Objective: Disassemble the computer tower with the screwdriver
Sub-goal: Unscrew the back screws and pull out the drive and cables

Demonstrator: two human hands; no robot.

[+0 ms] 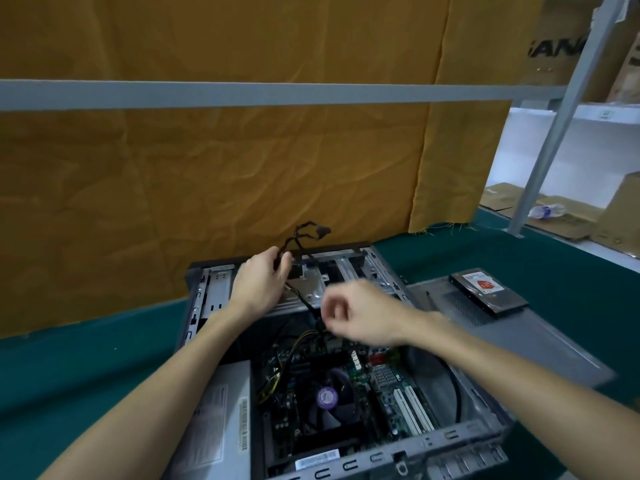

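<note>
1. The tower (346,393) lies open on the table (86,368), in the middle.
2. The side panel (512,341) lies on the table just right of the tower.
3. A hard drive (488,292) lies on the panel's far end.
4. Inside the tower, the power supply (221,420) is at left and the fan (332,400) right of it.
5. A curtain (207,168) hangs behind the table.

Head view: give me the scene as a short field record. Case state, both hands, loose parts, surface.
case: computer tower lying on its side, side open, motherboard and CPU fan exposed
left hand: left hand grips a black cable bundle above the drive bay
right hand: right hand blurred, fingers curled at a cable over the board; whether it holds the cable is unclear
loose parts: hard drive lying on the side panel, right of the case
surface: green mat
screwdriver: not visible
</note>
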